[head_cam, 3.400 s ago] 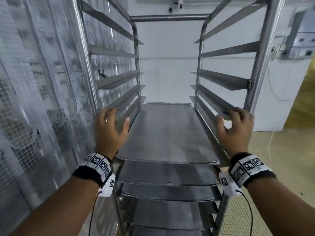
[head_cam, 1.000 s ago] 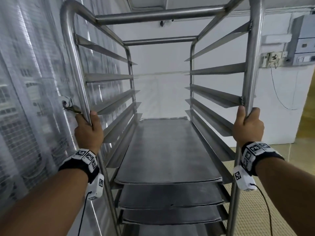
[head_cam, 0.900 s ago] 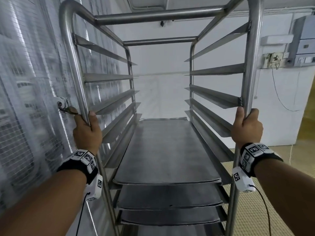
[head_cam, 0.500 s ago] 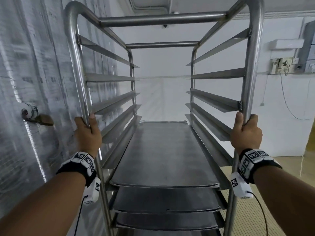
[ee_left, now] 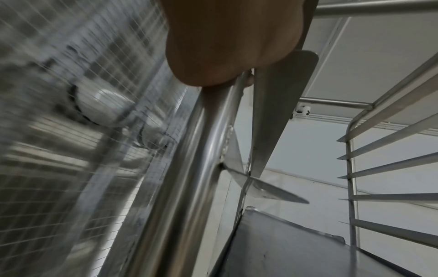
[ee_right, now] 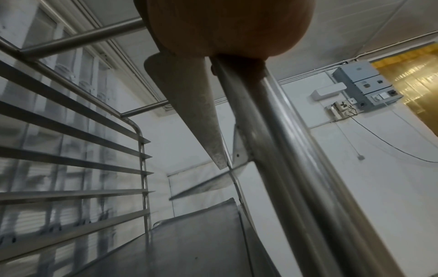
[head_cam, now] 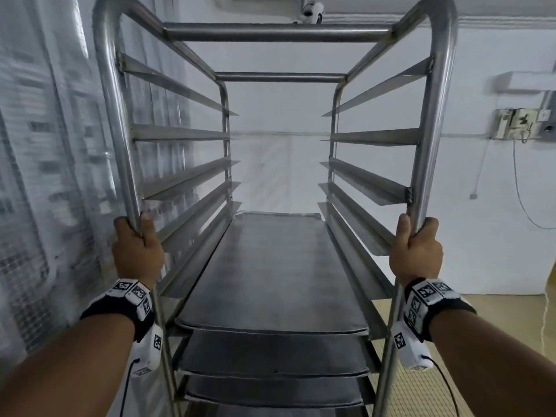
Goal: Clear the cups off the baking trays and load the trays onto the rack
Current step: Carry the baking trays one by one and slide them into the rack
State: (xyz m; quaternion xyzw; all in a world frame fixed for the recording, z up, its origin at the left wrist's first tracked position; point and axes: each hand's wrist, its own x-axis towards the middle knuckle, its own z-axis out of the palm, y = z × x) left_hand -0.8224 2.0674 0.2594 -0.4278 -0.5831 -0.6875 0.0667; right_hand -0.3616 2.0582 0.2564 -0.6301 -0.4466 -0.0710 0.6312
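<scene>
A tall steel rack (head_cam: pixel 276 28) stands right in front of me, with angled runners down both sides. Several bare baking trays sit stacked in its lower runners; the top tray (head_cam: pixel 270 266) is flat, grey and carries nothing. My left hand (head_cam: pixel 137 248) grips the rack's near left post (ee_left: pixel 180 187). My right hand (head_cam: pixel 416 251) grips the near right post (ee_right: pixel 279 150). In both wrist views the heel of the hand fills the top and the post runs down from it. No cups are in view.
A wire-mesh partition behind clear plastic (head_cam: pixel 39 191) runs close along the rack's left side. A white wall (head_cam: pixel 481 236) with an electrical box (ee_right: pixel 365 84) and hanging cable is on the right. Yellow strip curtain (ee_right: pixel 412 80) hangs far right.
Both hands went from the tray's front edge to gripping the rack's front posts. Since then the rack has rolled along the mesh partition; the partition's latch has slid out of view.
</scene>
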